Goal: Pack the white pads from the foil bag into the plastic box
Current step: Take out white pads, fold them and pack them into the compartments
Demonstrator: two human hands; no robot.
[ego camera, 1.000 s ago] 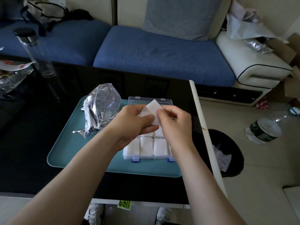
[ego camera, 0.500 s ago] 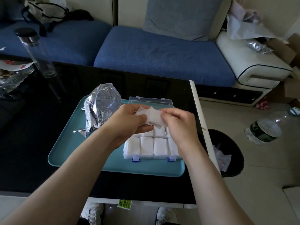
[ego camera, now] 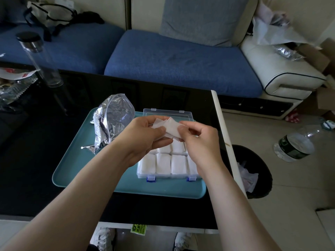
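Hands meet above the box: my left hand [ego camera: 145, 136] pinches one white pad [ego camera: 169, 128] at its left side, and my right hand [ego camera: 201, 144] pinches the opposite edge between thumb and forefinger. The pad hangs between them, crumpled and partly folded, clear of everything below.

I judge the step in hand to be folding it down to the size of a compartment. To do that well I want the edges brought together squarely and a crease pressed flat between the fingertips. The grip should be light, since the material looks thin and soft and would bunch if squeezed.

Directly beneath sits the plastic box [ego camera: 170, 175], its lid [ego camera: 165, 114] open toward the sofa [ego camera: 172, 66], with folded pads [ego camera: 163, 163] filling the near row. My hands hide much of the row behind it, so I cannot tell which cell is free, and I should check that before lowering.

Left of the box the foil bag [ego camera: 113, 120] stands open-mouthed on the teal tray [ego camera: 72, 165], which rests on the black table [ego camera: 32, 169].
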